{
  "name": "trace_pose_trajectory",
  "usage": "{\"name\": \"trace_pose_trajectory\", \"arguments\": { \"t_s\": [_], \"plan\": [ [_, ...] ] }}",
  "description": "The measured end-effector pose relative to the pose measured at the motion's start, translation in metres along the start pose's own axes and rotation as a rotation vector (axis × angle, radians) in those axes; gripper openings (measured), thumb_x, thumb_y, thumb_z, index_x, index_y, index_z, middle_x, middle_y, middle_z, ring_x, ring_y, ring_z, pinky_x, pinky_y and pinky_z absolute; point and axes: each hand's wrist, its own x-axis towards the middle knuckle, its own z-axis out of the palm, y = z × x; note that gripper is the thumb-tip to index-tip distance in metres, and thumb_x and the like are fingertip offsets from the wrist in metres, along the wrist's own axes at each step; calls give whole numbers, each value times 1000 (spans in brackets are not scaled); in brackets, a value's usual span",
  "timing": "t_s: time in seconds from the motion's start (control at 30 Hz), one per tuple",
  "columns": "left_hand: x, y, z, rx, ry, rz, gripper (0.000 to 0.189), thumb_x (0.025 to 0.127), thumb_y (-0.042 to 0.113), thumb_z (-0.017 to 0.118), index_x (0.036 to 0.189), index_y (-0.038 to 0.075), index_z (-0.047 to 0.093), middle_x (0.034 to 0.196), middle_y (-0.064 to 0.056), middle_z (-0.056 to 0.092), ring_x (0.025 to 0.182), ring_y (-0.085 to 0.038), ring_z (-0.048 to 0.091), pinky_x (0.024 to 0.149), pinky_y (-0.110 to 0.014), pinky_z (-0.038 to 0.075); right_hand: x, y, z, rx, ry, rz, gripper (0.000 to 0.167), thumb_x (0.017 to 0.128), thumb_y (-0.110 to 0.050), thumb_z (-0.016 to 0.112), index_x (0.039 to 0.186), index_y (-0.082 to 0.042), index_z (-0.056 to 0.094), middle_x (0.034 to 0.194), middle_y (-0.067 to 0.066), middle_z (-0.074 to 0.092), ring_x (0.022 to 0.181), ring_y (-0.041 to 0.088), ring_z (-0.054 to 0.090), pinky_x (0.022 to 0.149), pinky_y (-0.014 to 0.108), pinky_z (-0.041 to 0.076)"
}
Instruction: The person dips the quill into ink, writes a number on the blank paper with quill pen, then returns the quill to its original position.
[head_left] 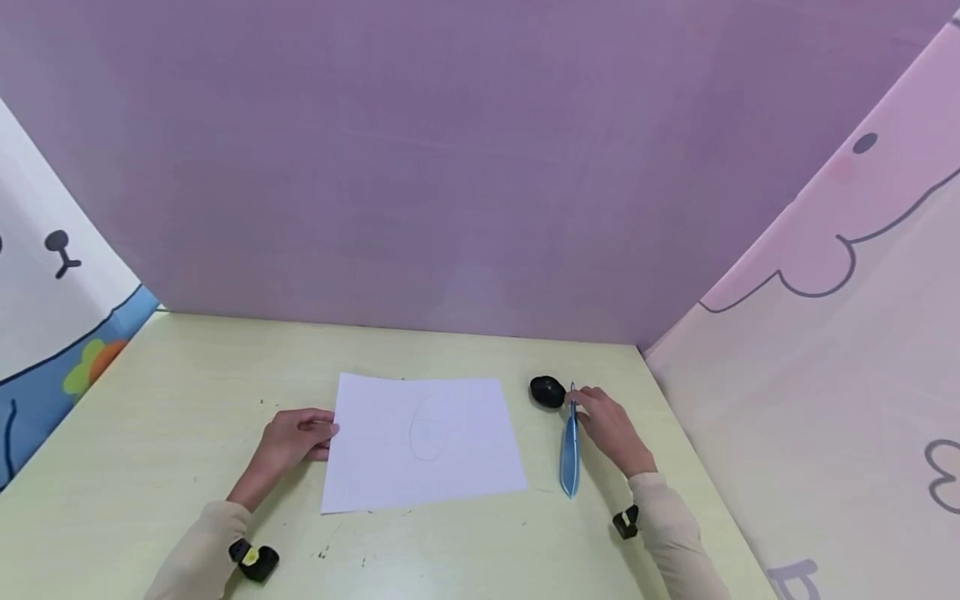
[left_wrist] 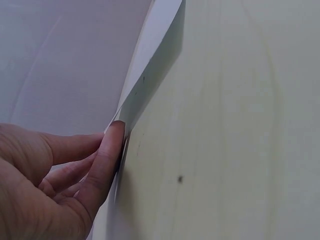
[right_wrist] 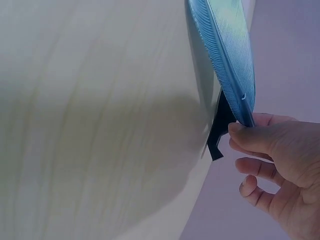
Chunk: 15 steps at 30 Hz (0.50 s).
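A white sheet of paper (head_left: 480,442) lies on the table with a faint drawn oval on it. My left hand (head_left: 296,437) pinches its left edge between thumb and fingers; in the left wrist view that edge stands raised off the tabletop. On the right, a blue feather (head_left: 570,458), finely ribbed in the right wrist view, points its broad end toward me. My right hand (head_left: 606,425) grips its narrow end between thumb and index finger, the other fingers loosely bent. Beside those fingertips sits a rounded black object (head_left: 547,392) whose kind I cannot tell.
The pale wooden table (head_left: 420,550) carries small dark marks. A purple wall (head_left: 420,167) closes off the back. Printed panels stand at both sides, white and blue on the left (head_left: 52,333), pink and white on the right (head_left: 817,350).
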Motion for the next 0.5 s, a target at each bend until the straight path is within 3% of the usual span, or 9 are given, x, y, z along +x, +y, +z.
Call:
{"name": "trace_pose_trajectory", "arguments": {
  "t_s": [0.5],
  "plan": [
    [3,-6,-3,0,-6,4,41,102,6,65,134,-19,57,95,-16,75,73,-15,74,68,-30,66,0,0,3,8,-41,0,36,81,14,81,112,-4,74,111,16,74,102,33,69,79,46,64]
  ]
}}
